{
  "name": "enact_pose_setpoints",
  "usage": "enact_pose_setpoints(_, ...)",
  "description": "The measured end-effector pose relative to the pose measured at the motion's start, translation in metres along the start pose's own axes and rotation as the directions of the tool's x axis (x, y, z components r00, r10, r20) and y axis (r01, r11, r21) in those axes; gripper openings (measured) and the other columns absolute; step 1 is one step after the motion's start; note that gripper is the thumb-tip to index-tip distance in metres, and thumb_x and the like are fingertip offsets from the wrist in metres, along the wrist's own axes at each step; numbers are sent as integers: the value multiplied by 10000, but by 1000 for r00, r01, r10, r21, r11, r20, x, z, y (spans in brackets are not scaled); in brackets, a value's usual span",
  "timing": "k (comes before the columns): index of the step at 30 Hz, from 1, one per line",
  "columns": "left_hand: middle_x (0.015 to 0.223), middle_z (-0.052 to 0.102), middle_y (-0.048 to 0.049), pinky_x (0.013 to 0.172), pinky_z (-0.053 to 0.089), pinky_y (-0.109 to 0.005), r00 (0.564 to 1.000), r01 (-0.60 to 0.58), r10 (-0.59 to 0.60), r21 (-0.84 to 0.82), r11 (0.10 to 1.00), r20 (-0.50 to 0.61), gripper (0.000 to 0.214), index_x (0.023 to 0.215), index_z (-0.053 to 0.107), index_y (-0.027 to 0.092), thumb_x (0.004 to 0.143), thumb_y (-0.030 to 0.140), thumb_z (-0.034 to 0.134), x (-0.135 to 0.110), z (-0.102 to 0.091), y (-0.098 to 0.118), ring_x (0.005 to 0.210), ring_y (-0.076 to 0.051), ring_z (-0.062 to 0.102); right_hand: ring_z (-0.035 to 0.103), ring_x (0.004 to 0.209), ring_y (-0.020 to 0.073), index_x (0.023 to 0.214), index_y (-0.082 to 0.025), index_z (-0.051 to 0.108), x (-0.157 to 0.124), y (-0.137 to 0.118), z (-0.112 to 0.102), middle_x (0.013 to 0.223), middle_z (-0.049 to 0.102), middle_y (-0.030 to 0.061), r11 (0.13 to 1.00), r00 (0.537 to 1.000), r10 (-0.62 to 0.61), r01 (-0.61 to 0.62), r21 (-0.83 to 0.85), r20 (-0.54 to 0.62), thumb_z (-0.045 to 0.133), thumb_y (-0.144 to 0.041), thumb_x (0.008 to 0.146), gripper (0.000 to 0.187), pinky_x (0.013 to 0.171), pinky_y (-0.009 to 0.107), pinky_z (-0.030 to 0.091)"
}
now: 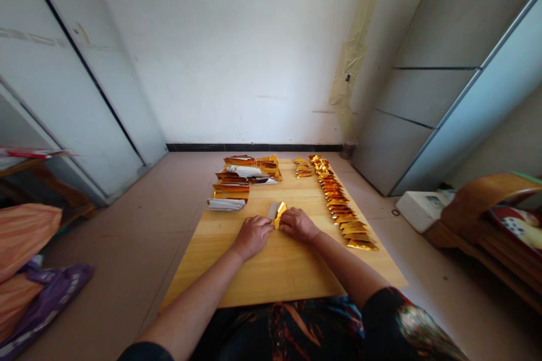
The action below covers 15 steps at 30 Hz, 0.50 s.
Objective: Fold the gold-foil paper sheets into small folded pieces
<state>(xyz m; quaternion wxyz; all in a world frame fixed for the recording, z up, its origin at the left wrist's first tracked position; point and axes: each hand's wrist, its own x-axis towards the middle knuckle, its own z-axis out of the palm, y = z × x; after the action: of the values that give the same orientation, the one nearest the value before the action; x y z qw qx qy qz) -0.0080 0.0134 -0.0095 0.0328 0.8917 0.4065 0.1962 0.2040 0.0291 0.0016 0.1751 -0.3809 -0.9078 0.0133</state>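
A small sheet of gold foil paper, partly folded, lies on the wooden board between my two hands. One flap shows its dull grey back, the other its shiny gold face. My left hand is closed, its fingertips pinching the paper's lower left edge. From the other side my right hand presses curled fingers onto the gold part. The fingertips are partly hidden. Down the board's right side runs a long row of folded gold foil pieces, overlapping one another.
Stacks of gold and white paper sheets stand at the board's back left. A short row of folded gold pieces sits at the back. A grey refrigerator and a wooden seat are on the right, a purple bag on the left.
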Motion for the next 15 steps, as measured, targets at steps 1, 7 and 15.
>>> enact_pose_setpoints(1,1073,674,-22,851,430,-385,1000,6,-6,-9,1000,3,302,986,700,272,808,112,515,0,0,0,996,-204,572,538,826,145,848,-192,658,-2,1,-2,886,652,37,999,1000,-31,31,37,4,546,-283,886,149,742,262,351)
enact_pose_setpoints(7,1058,680,-21,858,427,-368,1000,7,-7,-45,999,-14,305,965,709,272,792,104,524,1,-1,-2,984,-188,578,555,883,145,898,-234,683,-8,4,-4,957,673,24,994,999,-31,34,101,-32,549,-261,886,137,784,266,345)
enact_pose_setpoints(15,957,689,-27,823,423,-347,998,26,-29,-43,999,-52,151,872,718,253,806,223,585,5,2,1,916,-182,578,548,871,156,847,-244,700,-3,5,4,946,670,20,996,999,41,-38,75,-30,593,-307,855,124,761,267,350)
